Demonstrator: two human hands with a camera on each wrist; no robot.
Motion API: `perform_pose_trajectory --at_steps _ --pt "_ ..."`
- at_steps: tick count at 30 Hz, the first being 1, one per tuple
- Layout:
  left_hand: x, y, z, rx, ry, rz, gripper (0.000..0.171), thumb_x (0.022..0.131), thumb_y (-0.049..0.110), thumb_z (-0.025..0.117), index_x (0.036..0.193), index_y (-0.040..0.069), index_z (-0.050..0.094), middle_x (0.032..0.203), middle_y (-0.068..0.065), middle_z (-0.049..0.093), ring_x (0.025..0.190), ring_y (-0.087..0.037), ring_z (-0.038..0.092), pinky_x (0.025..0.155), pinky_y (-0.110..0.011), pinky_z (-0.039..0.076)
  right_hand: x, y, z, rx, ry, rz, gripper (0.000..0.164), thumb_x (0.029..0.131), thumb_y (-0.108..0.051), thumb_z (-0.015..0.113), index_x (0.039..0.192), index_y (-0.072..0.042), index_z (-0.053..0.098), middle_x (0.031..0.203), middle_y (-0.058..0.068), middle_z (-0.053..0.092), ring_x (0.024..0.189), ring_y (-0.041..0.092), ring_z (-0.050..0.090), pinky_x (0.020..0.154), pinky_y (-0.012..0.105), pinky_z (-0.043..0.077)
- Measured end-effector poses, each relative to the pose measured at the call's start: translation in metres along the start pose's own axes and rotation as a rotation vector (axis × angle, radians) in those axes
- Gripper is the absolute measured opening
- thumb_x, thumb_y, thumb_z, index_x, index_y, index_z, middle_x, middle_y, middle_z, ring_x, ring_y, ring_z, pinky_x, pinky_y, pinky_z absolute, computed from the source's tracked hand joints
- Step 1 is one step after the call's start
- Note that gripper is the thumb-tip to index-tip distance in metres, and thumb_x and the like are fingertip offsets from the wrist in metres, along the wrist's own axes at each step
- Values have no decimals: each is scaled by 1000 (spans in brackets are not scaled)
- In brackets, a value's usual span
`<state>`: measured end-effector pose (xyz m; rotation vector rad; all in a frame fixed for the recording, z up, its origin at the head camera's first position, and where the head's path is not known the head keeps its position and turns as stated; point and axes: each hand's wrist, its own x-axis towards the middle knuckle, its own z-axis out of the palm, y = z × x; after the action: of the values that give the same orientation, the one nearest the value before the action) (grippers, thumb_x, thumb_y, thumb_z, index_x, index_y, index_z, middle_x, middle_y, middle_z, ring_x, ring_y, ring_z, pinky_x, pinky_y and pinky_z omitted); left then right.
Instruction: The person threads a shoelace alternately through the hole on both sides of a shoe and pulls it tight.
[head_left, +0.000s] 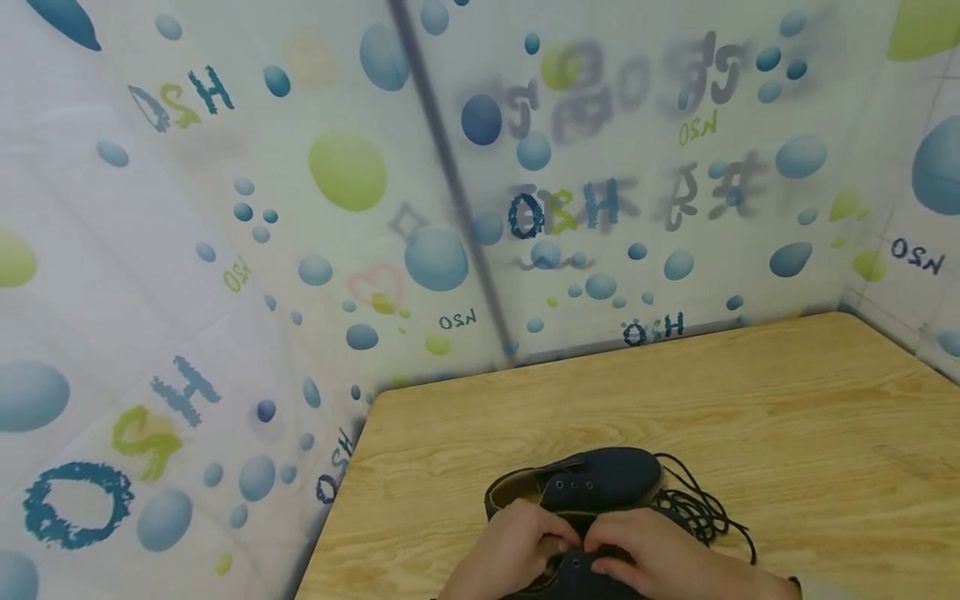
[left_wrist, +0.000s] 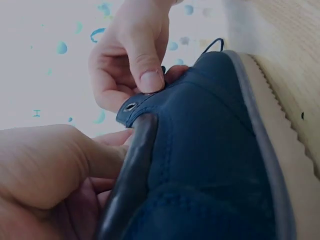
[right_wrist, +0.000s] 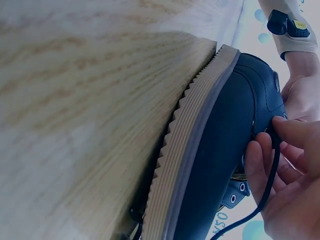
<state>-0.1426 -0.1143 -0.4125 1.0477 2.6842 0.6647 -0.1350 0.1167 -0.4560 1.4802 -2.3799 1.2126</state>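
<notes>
The near shoe (left_wrist: 205, 145) is held crosswise at the table (head_left: 420, 467), toe rightward. Its eyelet flap (left_wrist: 129, 109) is pinched by the right hand (head_left: 652, 542); at the collar (left_wrist: 134, 170), the grip of the left hand (head_left: 510, 546) cannot be determined.

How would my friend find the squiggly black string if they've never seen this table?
Start at the wood-grain table and spot the farther dark blue shoe. By its toe, on the right in the head view, lies the black shoelace heap. Unlike the solid shoe, it is thin cord in loose, tangled loops.
</notes>
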Motion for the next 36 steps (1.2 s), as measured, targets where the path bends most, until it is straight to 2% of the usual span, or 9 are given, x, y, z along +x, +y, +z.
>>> perform_pose_trajectory --at_steps 5,9,11,16,21,23,27,31,36 --pt "1 -1 -2 -1 -57 58 23 94 7 65 106 20 78 93 10 78 65 14 56 63 -5 44 0 0 -1 -5 8 -5 10 98 -23 61 107 -25 66 98 -12 69 86 -7 62 66 13 48" --pt "4 -1 -1 44 -51 134 28 92 2 63 106 20 78 91 9 77 61 16 51 60 -2 41 -1 -1 0 -10 26 -27 11 98 -22 62 107 -26 66 97 -11 69 85 -7 62 66 11 48" --pt "4 -2 0 33 -45 147 28 92 0 63 105 19 79 91 8 78 64 16 54 61 -2 41 -1 -1 0 -12 33 -43 12 97 -21 62 108 -25 65 97 -10 69 85 -7 62 66 11 47" --pt "4 -5 0 -71 -32 101 23 91 1 65 102 14 80 93 5 79 79 12 63 68 -3 46 0 -1 1 -18 38 -58 12 97 -21 62 108 -25 65 97 -10 68 86 -6 62 67 11 47" --pt "4 -6 -2 -200 -56 62 18 91 2 66 100 10 80 92 -1 79 70 12 61 65 -7 49 -1 1 1 -11 33 -36 12 98 -22 62 108 -27 65 97 -13 68 86 -8 62 67 11 47" --pt "5 -6 -2 -203 -76 77 19 91 0 65 101 9 79 93 -2 79 72 11 62 66 -6 49 -1 2 1 -7 34 -43 12 98 -22 62 108 -27 65 97 -13 68 86 -8 61 67 11 48" --pt "7 -6 -3 -136 -103 131 25 90 -4 63 105 8 78 98 -2 79 86 9 65 73 -4 47 -1 3 2 -5 37 -40 11 98 -23 62 108 -27 64 96 -12 67 85 -8 60 67 11 47" --pt "7 -6 -2 -168 -90 150 25 91 -6 61 106 7 77 101 -4 78 87 7 65 74 -5 48 -2 3 2 -17 44 18 8 97 -28 62 105 -29 61 95 -15 64 83 -10 57 65 12 46" --pt "6 1 0 -171 -97 114 31 94 -7 55 111 10 74 105 -1 77 87 8 62 75 -8 48 -3 5 2 21 28 102 10 96 -34 63 101 -29 56 94 -17 60 77 -12 51 62 13 44"
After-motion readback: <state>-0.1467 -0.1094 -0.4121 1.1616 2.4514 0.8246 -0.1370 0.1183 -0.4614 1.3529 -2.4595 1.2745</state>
